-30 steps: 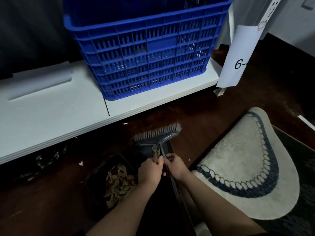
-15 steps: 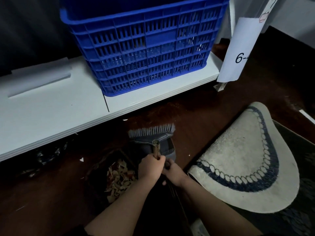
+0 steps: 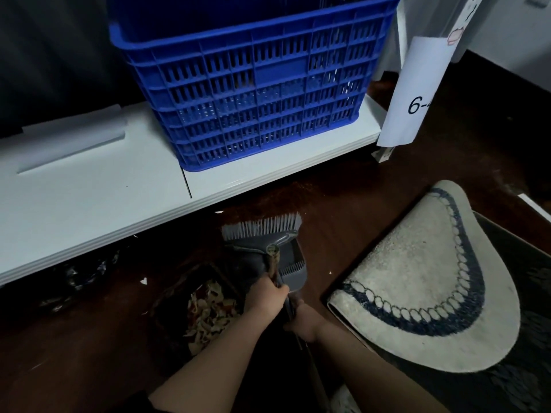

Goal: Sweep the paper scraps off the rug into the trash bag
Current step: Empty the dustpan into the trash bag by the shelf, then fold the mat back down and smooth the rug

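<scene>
A: Left side?
B: I log paper scraps [image 3: 208, 315] inside the dark trash bag [image 3: 173, 305] on the floor, left hand [image 3: 267, 298] clamped on the broom [image 3: 262, 234] handle.
A: Right?
B: Right hand [image 3: 301, 321] grips the dustpan [image 3: 286, 268] handle; rug [image 3: 423, 281] lies rightward.

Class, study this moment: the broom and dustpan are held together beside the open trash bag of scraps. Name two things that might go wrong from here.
1. The dustpan sits beside the trash bag, not over it, so anything tipped now might land on the floor.
2. Stray scraps lie outside the bag and might get missed.
3. The left hand and right hand crowd the handles; the broom might slip.
</scene>
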The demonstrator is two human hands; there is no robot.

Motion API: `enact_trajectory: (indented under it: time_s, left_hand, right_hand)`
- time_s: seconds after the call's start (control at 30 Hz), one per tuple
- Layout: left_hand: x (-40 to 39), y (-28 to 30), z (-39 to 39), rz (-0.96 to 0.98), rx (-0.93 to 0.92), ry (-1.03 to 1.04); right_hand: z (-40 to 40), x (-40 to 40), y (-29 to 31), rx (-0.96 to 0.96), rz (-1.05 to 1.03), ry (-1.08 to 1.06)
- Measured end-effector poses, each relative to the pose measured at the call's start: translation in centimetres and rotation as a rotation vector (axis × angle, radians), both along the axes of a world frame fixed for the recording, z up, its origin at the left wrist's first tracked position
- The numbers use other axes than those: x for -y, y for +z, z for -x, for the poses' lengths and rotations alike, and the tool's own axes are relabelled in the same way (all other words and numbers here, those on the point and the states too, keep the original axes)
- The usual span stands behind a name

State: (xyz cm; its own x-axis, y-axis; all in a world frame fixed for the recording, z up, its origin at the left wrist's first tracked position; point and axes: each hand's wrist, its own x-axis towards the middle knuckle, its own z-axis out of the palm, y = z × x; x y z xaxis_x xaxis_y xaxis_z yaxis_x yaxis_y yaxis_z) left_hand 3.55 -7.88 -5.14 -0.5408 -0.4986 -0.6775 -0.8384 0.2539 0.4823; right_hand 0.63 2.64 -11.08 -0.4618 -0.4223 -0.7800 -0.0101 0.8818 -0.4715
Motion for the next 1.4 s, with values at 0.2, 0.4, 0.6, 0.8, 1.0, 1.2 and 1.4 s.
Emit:
enact_trajectory:
  time_s: [0.2,0.4,0.6,0.8,1.0,1.2,1.4]
  left_hand:
    - [0.2,2.0,-0.8,0.007,0.188,-0.200]
    - [-0.8,5.5,-0.7,-0.080,0.245,-0.308]
    - [-3.8,11.2,1.0,0.008,0.103,-0.464]
    - [-8.1,15.9,1.4,0.086,-0.021,-0.613]
    - [-11.9,19.9,1.1,0.185,-0.093,-0.717]
    - [-18.1,24.1,1.0,0.268,-0.188,-0.845]
    - [-25.6,27.5,1.4,0.307,-0.294,-1.023]
  right_hand:
    - [0.7,0.0,2.8,-0.048,-0.094,0.037]
    - [2.4,-2.5,9.5,-0.183,-0.090,-0.039]
    - [2.0,-6.9,16.3,-0.327,-0.066,-0.086]
    - [0.6,-10.7,22.4,-0.445,-0.073,-0.182]
    - [-0.7,-14.5,27.6,-0.566,-0.078,-0.310]
    - [-2.9,-20.2,32.1,-0.656,-0.138,-0.432]
    - [-6.1,-28.6,35.6,-0.723,-0.208,-0.607]
